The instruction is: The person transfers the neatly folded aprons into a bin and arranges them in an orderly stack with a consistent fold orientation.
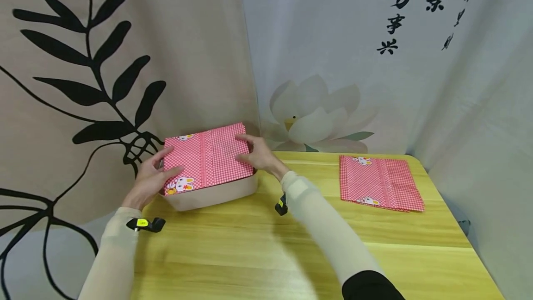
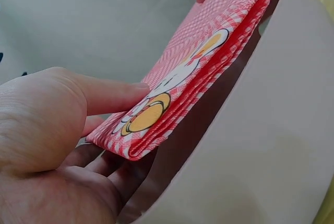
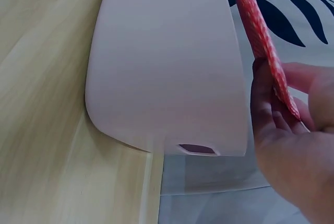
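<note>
A folded red-and-white checked cloth (image 1: 208, 156) with rabbit prints lies over the mouth of a pale plastic bin (image 1: 216, 194) at the table's left. My left hand (image 1: 151, 177) grips its left edge, thumb on top and fingers beneath, as the left wrist view shows with the cloth's layered folds (image 2: 172, 114). At the opposite edge my right hand (image 1: 260, 155) pinches the cloth between thumb and fingers. In the right wrist view the cloth (image 3: 266, 41) appears edge-on, just beyond the bin's rim; the bin (image 3: 167, 67) has a small slot in its end. The bin's inside is mostly hidden.
A second folded checked cloth (image 1: 379, 183) with rabbit prints lies at the right of the wooden table (image 1: 250, 249). Curtains with a black plant print (image 1: 100, 91) and a pale flower (image 1: 316, 115) hang close behind the table.
</note>
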Available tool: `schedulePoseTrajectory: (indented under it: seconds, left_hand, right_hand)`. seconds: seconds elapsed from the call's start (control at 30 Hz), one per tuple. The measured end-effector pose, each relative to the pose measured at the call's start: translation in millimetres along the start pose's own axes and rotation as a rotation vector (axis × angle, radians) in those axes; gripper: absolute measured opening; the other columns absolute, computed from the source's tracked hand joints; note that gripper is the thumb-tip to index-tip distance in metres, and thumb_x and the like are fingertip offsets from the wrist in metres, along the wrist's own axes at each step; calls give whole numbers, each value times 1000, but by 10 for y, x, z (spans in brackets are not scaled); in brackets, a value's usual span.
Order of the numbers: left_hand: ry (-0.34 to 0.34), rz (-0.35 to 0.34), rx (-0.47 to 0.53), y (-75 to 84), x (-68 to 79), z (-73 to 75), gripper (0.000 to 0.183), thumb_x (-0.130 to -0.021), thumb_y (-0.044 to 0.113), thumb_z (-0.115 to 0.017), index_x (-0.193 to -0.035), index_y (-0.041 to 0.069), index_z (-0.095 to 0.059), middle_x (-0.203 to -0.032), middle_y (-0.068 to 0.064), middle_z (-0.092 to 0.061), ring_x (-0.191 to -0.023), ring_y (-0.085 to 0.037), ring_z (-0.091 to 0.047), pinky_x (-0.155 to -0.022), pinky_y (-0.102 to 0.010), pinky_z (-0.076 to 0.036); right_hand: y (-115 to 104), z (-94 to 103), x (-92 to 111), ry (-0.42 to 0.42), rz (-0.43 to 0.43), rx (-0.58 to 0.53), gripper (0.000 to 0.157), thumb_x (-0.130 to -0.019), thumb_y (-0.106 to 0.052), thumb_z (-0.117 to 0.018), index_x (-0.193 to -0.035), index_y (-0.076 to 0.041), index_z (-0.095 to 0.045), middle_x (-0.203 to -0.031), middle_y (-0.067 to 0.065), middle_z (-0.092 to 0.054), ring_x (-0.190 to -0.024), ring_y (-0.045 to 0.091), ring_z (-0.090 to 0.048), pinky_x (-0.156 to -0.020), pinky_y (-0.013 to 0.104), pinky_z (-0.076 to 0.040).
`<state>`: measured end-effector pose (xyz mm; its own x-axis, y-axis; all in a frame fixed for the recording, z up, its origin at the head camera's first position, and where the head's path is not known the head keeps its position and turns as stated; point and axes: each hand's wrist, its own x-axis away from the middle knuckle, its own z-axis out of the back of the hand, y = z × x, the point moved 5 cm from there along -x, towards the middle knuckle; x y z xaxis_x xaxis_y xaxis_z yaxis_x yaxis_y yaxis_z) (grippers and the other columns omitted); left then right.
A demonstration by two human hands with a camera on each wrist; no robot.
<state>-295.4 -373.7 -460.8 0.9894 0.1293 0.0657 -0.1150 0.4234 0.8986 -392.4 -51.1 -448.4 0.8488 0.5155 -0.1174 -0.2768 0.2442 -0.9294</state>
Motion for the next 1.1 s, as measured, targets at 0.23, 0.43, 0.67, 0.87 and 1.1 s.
schedulePoseTrajectory:
  seconds: [0.23,0.43,0.67,0.87,1.1]
  left_hand:
    - [-22,17,13,-69,-86,6,91,-112,28,-74,-183,26,-18,-185,-28,-25,-159,-51,-48,-86,-9,-58]
    - [-26,19,-26,-71,-102,8,94,-110,33,-76,-183,25,-18,-185,-29,-25,-161,-52,-46,-85,-10,-57]
    - [-40,9,-89,-43,-63,7,92,-111,32,-74,-183,22,-18,-181,-34,-31,-158,-53,-51,-83,-9,-58]
    - [-54,13,-173,-30,-17,15,93,-113,39,-72,-183,15,-16,-178,-36,-37,-153,-52,-57,-83,-10,-58]
    - [-66,2,-294,21,15,-11,94,-113,38,-70,-180,0,-16,-168,-39,-49,-133,-45,-71,-86,-19,-63]
  right_hand:
    - [7,-26,-61,22,-11,47,77,-102,-7,-82,-171,-19,-51,-178,14,-49,-154,38,-58,-129,50,-52]
    - [41,-37,-89,46,-23,106,74,-102,-8,-83,-169,-18,-54,-180,11,-46,-163,37,-49,-137,52,-41]
    - [66,-85,-91,27,-22,129,72,-103,-9,-81,-169,-15,-53,-179,13,-48,-162,37,-50,-136,53,-43]
    - [68,-99,-83,22,-28,165,70,-103,-9,-82,-167,-10,-55,-173,18,-53,-151,38,-62,-128,51,-53]
    - [60,-89,-77,-12,-31,205,71,-105,-10,-81,-169,-6,-51,-172,21,-53,-145,37,-65,-122,50,-58]
